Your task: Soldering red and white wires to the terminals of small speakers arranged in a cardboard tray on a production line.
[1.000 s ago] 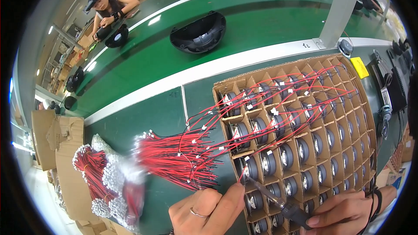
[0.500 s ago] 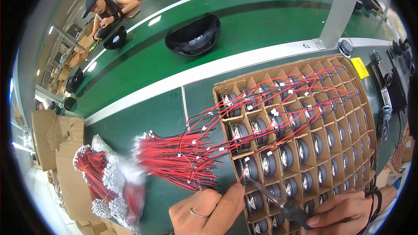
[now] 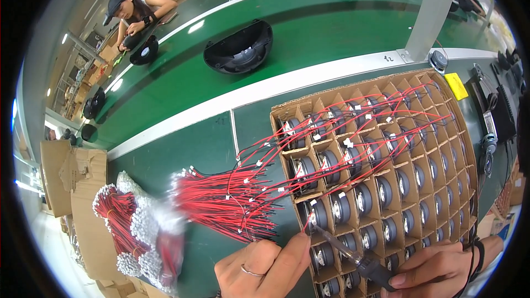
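Observation:
My left hand (image 3: 264, 269), with a ring on one finger, pinches the end of a thin red wire (image 3: 305, 226) beside a small round speaker (image 3: 319, 213). My right hand (image 3: 439, 267) is closed around the dark handle of a soldering iron (image 3: 371, 269). The iron's tip reaches that same speaker, close to the wire; whether it touches a terminal is too small to tell. Many such speakers stand on edge in the cells of a divided cardboard box (image 3: 353, 90). Red and black wires with white connectors lie across its upper rows.
Left of the box spreads a bundle of red and black wires (image 3: 226, 201), next to bagged bundles (image 3: 118, 215). Beyond a white rail, a green conveyor (image 3: 309, 27) carries black half-round shells (image 3: 238, 47). A grey post (image 3: 433, 16) rises behind the box. A co-worker (image 3: 132, 14) sits across.
The black shells on the conveyor have shifted slightly to the left. My hands, the iron and the wire stay in place.

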